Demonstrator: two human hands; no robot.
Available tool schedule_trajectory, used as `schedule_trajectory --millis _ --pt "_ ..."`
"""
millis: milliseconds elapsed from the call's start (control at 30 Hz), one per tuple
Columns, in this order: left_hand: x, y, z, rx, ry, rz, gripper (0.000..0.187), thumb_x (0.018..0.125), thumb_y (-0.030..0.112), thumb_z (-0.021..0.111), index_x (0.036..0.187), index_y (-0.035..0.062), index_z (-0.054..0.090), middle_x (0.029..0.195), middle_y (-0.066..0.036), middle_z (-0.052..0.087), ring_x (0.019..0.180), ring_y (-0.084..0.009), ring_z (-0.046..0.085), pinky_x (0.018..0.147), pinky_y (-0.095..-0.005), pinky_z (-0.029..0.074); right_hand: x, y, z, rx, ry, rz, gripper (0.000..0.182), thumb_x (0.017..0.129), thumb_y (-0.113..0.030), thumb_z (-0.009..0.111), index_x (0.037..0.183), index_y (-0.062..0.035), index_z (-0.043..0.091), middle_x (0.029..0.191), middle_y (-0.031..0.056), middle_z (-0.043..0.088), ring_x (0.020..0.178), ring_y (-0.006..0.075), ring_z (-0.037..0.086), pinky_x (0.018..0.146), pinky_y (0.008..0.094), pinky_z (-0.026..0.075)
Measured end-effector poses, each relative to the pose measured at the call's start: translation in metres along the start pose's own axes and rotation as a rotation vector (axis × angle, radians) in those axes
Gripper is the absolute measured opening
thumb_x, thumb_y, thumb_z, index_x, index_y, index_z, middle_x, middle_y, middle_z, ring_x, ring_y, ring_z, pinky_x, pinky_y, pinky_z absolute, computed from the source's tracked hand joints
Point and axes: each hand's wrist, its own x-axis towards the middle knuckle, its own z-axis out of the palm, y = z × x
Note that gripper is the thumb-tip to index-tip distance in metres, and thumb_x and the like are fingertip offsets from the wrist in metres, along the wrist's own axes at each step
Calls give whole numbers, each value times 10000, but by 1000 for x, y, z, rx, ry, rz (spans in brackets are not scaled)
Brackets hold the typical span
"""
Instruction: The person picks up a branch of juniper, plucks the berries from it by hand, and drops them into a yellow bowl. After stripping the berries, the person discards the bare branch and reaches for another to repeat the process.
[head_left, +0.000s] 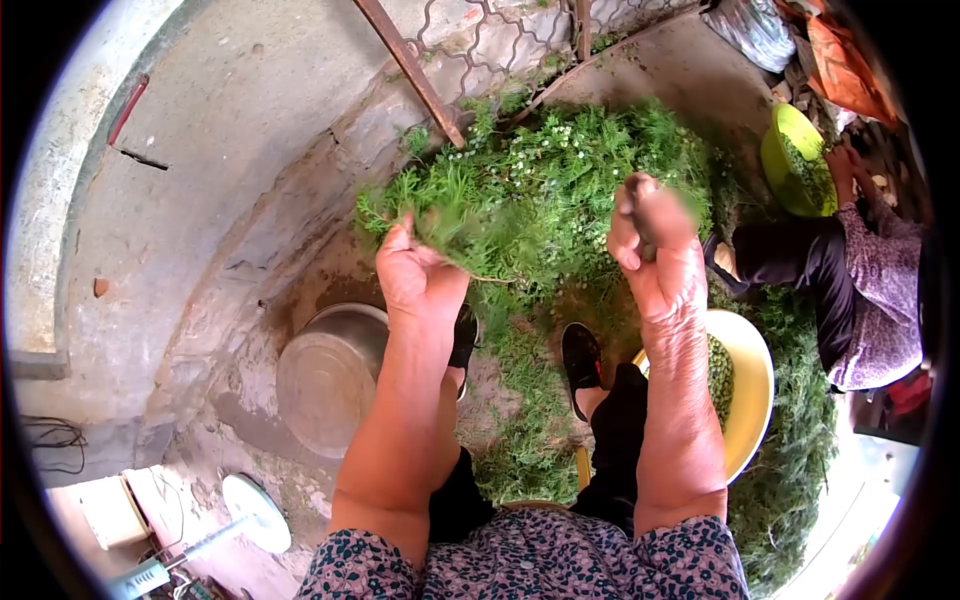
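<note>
My left hand (418, 278) pinches a feathery green sprig (455, 225) at the near left side of a large heap of cut greenery (575, 165). The heap carries many small pale round berries. Over the heap's right side is my right hand (662, 240), its fingers curled inward and smeared by motion. Whatever it holds, if anything, I cannot make out. Below my right forearm stands a yellow basin (757, 375), partly hidden by the arm, with small green berries (718, 378) inside.
An upturned-looking metal pot (325, 385) stands left of my legs. At right, another person (885, 290) reaches into a lime-green basin (775, 160) of green pieces. A rusty metal bar (410, 70) and wall border the heap. Loose sprigs (530, 420) litter the ground between my feet.
</note>
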Motion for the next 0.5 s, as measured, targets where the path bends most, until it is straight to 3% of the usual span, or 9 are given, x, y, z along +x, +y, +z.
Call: schedule_trajectory --millis 33,100,133,200,233,333,433,467,500 --pt "1 3 -1 -65 -4 15 248 910 218 397 963 33 554 954 -120 604 890 -302 536 840 -472 434 -1 1 -4 -21 -96 29 159 861 -186 587 834 -30 572 701 29 542 485 90 420 416 219 292" --pt "1 11 -1 -48 -153 8 227 870 225 469 773 47 572 755 -84 611 725 -236 537 743 -385 435 -5 3 1 -79 -67 36 148 859 -178 590 830 -33 581 702 28 546 480 88 423 408 216 287" --pt "3 12 -4 -47 -152 13 227 870 225 469 773 47 572 755 -84 611 725 -236 537 743 -385 435 -6 4 3 -142 -31 37 138 856 -170 594 826 -35 590 704 27 549 476 86 427 400 213 282" --pt "2 13 -1 -219 -621 -78 233 860 237 504 690 80 528 588 -30 550 577 -152 484 661 -327 412 -6 7 5 -197 32 54 111 837 -141 615 859 -33 612 661 17 544 454 69 417 378 198 264" --pt "-1 10 2 -273 -365 -55 207 810 234 563 649 116 506 424 34 372 433 -91 323 548 -276 317 -6 8 4 -299 -8 113 111 828 -132 624 878 -33 622 633 6 539 441 59 410 369 192 259" --pt "1 12 1 -228 -513 -54 246 825 248 545 622 117 498 398 33 338 418 -91 314 570 -279 343 -9 10 11 -481 -54 200 142 785 -129 668 900 -48 653 597 -8 553 412 42 405 352 182 264" --pt "7 15 -3 -175 -517 -11 270 848 252 513 612 122 495 383 33 319 407 -95 300 599 -282 362 -13 14 16 -812 -312 237 137 764 -113 687 878 -39 672 653 18 609 423 25 445 355 169 319" --pt "6 14 -2 -176 -517 -13 270 848 252 513 612 122 495 383 33 319 407 -95 300 599 -282 362 -16 12 24 -886 -349 228 159 765 -83 673 903 -5 664 746 46 643 597 91 536 565 246 446" --pt "5 13 -2 -179 -489 -23 277 853 252 505 607 125 495 385 30 324 404 -100 298 613 -286 368 -17 17 24 -899 -367 214 180 753 -85 682 909 1 658 741 54 641 642 108 548 610 257 451"
